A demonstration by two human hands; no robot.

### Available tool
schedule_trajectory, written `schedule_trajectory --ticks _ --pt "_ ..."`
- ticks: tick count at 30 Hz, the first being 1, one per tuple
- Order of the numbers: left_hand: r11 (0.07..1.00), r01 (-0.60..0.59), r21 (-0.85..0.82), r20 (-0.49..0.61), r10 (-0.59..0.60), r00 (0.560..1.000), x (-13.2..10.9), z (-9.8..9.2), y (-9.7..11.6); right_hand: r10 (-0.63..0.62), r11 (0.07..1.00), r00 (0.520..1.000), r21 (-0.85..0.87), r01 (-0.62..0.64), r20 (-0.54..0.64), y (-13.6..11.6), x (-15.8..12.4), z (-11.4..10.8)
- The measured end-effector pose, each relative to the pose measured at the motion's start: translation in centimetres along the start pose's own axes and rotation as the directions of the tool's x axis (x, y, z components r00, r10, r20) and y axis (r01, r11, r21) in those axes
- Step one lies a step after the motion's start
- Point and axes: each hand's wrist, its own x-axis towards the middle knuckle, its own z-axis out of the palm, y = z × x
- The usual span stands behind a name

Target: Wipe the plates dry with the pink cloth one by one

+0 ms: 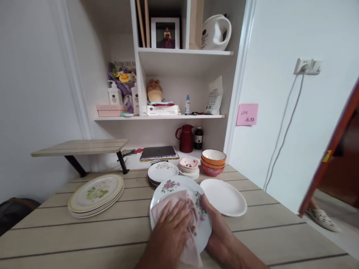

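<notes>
A white plate [173, 184] with pink and purple flowers is held tilted above the table in front of me. My right hand [220, 228] grips its right rim, thumb on the upper face and the other fingers behind it. Over the plate's middle lies a crumpled pale pink cloth [192, 246], one end hanging past the lower edge. My left hand [172, 228] rests on the cloth, palm down, with fingers stretched out and slightly apart. Just beyond the right hand, a white oval plate [224, 198] lies on the table.
Stacked yellow-rimmed plates [97, 192] stand at left. Behind my plate are dark-rimmed plates [162, 172], small dishes [189, 164] and orange and red bowls [213, 162]. A raised wooden shelf [81, 146] is at back left. A laptop [158, 151] and red jug [186, 139] sit behind.
</notes>
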Motion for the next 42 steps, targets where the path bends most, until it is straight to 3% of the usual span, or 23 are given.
schedule_trajectory --ticks 3,7,10,14,17,21,24,26,29,33,38,40,42 --pt "1.000 -0.015 -0.004 0.024 0.015 1.000 0.4 -0.4 0.3 0.116 0.993 0.993 -0.038 -0.115 0.013 0.9 -0.3 0.3" --pt "0.979 0.165 0.118 -0.055 -0.160 0.986 0.5 -0.1 0.0 0.175 0.983 0.980 -0.078 -0.168 0.099 1.8 -0.4 0.6" --pt "0.926 0.302 0.229 -0.122 -0.280 0.952 0.4 0.6 -0.8 0.151 0.986 0.983 -0.086 -0.142 0.105 1.7 -0.3 0.6" --pt "0.888 0.362 0.282 -0.179 -0.323 0.930 -0.2 2.1 -1.8 0.027 0.999 0.999 -0.038 -0.026 0.020 0.6 0.3 0.1" --pt "0.917 0.303 0.261 -0.189 -0.259 0.947 -0.3 2.4 -1.6 -0.091 0.996 0.995 -0.018 0.090 -0.050 -0.7 0.7 -0.4" --pt "0.984 0.075 0.162 -0.088 -0.062 0.994 0.3 1.2 0.1 -0.196 0.981 0.973 -0.030 0.193 -0.123 -2.0 0.6 -0.4" --pt "0.994 -0.080 0.072 -0.031 0.083 0.996 0.8 0.4 1.3 -0.128 0.991 0.990 -0.032 0.127 -0.050 -1.8 0.2 0.0" --pt "0.994 -0.103 0.035 -0.018 0.104 0.994 1.0 0.2 1.5 -0.023 0.999 1.000 -0.046 0.024 0.014 -0.9 -0.1 0.2" --pt "0.998 -0.047 0.031 -0.017 0.048 0.999 0.9 0.4 1.0 0.120 0.989 0.990 -0.092 -0.113 0.075 0.8 -0.3 0.3" --pt "0.974 0.178 0.142 -0.098 -0.165 0.981 1.0 1.0 -0.1 0.176 0.979 0.975 -0.128 -0.159 0.138 2.4 -0.2 0.4" --pt "0.877 0.402 0.263 -0.224 -0.349 0.910 0.6 2.2 -1.4 0.082 0.992 0.992 -0.106 -0.072 0.094 1.9 0.2 0.5" --pt "0.873 0.406 0.271 -0.220 -0.355 0.909 0.1 2.8 -1.6 -0.002 0.997 0.999 -0.073 0.005 0.041 0.9 0.4 0.3" --pt "0.903 0.346 0.254 -0.180 -0.307 0.934 -0.3 3.4 -1.5 -0.111 0.993 0.993 -0.043 0.110 -0.030 -0.3 0.5 0.2"
